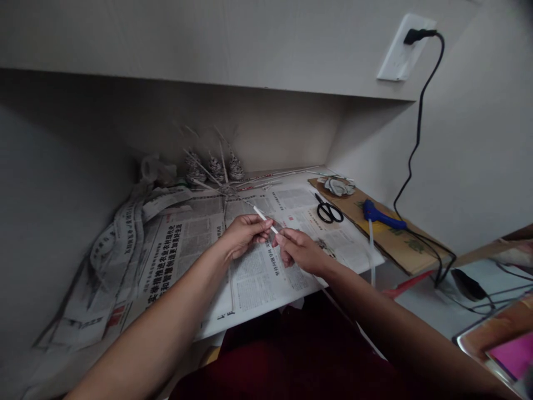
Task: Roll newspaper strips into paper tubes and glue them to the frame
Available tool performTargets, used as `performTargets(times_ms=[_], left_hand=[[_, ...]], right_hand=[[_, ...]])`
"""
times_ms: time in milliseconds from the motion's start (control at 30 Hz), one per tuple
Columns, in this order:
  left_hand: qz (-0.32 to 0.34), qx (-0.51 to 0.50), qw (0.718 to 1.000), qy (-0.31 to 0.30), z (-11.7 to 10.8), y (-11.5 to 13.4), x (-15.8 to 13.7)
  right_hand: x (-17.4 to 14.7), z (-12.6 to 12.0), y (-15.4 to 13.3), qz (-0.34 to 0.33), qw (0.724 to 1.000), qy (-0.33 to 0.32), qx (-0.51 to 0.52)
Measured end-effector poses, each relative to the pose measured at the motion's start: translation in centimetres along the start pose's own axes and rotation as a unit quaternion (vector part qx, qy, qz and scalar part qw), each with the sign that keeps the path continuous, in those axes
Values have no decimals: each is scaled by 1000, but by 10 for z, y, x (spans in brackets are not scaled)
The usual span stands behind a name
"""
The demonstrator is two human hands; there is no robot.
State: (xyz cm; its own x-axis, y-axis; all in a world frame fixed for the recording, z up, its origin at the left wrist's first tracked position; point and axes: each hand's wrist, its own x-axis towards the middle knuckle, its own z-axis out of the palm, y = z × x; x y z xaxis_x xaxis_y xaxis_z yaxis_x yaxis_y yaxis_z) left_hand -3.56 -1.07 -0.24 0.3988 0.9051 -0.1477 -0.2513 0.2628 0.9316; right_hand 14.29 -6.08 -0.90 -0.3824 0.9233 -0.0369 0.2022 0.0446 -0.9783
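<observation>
A thin white rolled-paper stick slants between both hands above a spread newspaper. My left hand pinches it with thumb and fingers. My right hand closes on its lower end. The stick's far end points towards several thin printed-paper sticks that fan out from a small round centre; whether it joins them I cannot tell. Behind them stand three dark cone-shaped pieces, which look textured or woven. Black-handled scissors lie on the newspaper, right of my hands.
Newspaper strips are heaped at the left. On cardboard at the right lie a blue glue gun and a grey flower-like paper piece. A black cable hangs from the wall socket. An overhanging panel crosses above.
</observation>
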Motion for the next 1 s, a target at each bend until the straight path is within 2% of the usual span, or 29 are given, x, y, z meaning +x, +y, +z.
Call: performTargets(times_ms=[67, 133, 200, 267, 333, 400, 467, 567, 700, 733, 800, 900, 933, 1000], left_hand=[[5, 3, 1000, 3, 0, 0, 0], [7, -5, 1000, 3, 0, 0, -1], [-1, -17, 1000, -9, 0, 2, -2], [-8, -27, 999, -25, 0, 2, -2], [-10, -28, 999, -31, -1, 3, -2], [-9, -22, 999, -29, -1, 2, -2], [-10, -13, 1000, -20, -1, 2, -1], [-2, -8, 1000, -2, 0, 1, 0], [24, -14, 999, 17, 0, 1, 1], [26, -16, 999, 16, 0, 2, 1], [21, -22, 1000, 8, 0, 2, 0], [12, -28, 1000, -5, -1, 3, -1], [9, -28, 1000, -7, -1, 3, -1], [6, -26, 1000, -7, -1, 2, -1]], right_hand=[[2, 2, 0, -12, 999, 22, -39], [1, 3, 1, 0, 1000, 15, 6], [-1, 3, 1, 31, 992, -38, 119], [-3, 3, 1, 66, 967, -109, 223], [-3, 2, 2, 87, 955, -137, 249], [-3, 2, 1, 76, 975, -96, 188], [-2, 2, 0, 31, 997, -22, 64], [-1, 3, -3, -17, 995, 48, -91], [-3, 5, -3, -36, 987, 73, -138], [-3, 5, -2, -34, 991, 64, -116], [-3, 6, 2, -6, 1000, 14, -8], [-2, 5, 6, 52, 978, -89, 179], [-1, 4, 6, 62, 972, -103, 203], [-1, 3, 5, 57, 981, -81, 164]])
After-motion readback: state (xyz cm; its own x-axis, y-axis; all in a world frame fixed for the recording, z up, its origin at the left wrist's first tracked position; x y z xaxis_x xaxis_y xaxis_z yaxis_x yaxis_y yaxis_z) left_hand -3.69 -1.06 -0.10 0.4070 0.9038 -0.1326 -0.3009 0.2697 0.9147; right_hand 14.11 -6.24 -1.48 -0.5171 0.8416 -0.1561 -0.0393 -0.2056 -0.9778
